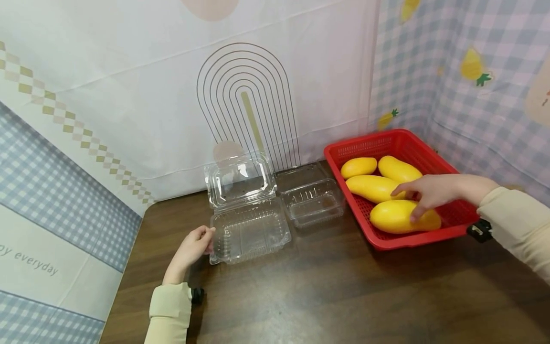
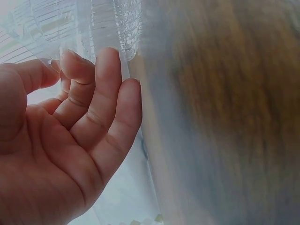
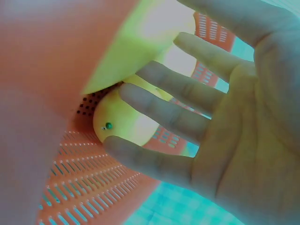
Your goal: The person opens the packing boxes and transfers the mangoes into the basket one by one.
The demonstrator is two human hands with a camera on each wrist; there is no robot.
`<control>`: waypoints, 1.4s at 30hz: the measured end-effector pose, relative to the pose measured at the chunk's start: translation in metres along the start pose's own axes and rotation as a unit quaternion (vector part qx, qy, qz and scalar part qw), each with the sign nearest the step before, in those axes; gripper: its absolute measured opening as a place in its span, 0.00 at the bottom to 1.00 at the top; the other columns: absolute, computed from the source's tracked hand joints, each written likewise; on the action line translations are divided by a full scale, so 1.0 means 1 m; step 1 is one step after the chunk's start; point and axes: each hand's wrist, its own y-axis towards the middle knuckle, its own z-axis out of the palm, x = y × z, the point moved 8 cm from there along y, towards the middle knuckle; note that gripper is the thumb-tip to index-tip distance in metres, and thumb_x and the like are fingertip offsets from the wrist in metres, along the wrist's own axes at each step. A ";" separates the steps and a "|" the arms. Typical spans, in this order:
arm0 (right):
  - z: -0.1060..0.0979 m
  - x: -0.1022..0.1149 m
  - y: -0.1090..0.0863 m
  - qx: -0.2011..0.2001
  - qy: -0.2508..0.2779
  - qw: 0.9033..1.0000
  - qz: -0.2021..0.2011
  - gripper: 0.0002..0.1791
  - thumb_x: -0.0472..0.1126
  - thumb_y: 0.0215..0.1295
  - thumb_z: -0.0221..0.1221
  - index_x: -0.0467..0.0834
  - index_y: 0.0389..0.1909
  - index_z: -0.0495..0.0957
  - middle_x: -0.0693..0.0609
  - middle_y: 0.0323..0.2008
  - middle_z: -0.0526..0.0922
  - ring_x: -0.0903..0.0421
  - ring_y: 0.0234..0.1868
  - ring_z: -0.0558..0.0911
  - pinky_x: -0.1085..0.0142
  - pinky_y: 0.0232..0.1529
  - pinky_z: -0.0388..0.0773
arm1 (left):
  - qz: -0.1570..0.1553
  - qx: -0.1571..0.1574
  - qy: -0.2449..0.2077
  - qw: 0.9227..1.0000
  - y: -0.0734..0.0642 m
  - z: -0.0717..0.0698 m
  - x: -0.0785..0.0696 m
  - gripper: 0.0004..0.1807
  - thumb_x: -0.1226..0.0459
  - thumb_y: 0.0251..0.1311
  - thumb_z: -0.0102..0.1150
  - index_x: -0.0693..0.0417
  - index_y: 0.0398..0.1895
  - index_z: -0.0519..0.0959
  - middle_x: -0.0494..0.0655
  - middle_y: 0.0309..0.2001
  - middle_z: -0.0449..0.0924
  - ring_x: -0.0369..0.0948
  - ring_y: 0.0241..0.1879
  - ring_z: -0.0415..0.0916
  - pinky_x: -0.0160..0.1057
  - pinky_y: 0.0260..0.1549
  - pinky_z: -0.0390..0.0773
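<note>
My left hand [image 1: 192, 248] pinches the left edge of a clear plastic clamshell box [image 1: 253, 239] between thumb and index finger. The box lies open, its lid [image 1: 242, 184] leaning up against the wall cloth. At the right, my right hand [image 1: 436, 191] reaches into a red plastic basket [image 1: 380, 242] with fingers spread. Its thumb is at the nearest yellow mango [image 1: 393, 216], while the fingers extend over the gap toward the mango behind [image 1: 371, 188]. In the right wrist view the fingers [image 3: 164, 112] look nearly straight beside the mangoes.
A second, smaller clear box [image 1: 315, 203] stands open between the clamshell and the basket. Two more mangoes [image 1: 358, 167] lie at the basket's back. Patterned cloth [image 1: 172, 95] hangs behind the brown wooden table [image 1: 301, 296] and along both sides.
</note>
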 end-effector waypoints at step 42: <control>-0.018 0.015 0.001 -0.052 -0.044 0.997 -0.026 0.21 0.43 0.70 0.62 0.40 0.60 0.77 0.52 0.42 0.82 0.55 0.41 0.81 0.59 0.42 0.80 | 0.003 0.006 -0.010 1.000 0.000 0.000 0.000 0.19 0.57 0.78 0.47 0.62 0.31 0.71 0.50 0.24 0.74 0.42 0.25 0.76 0.41 0.32 0.83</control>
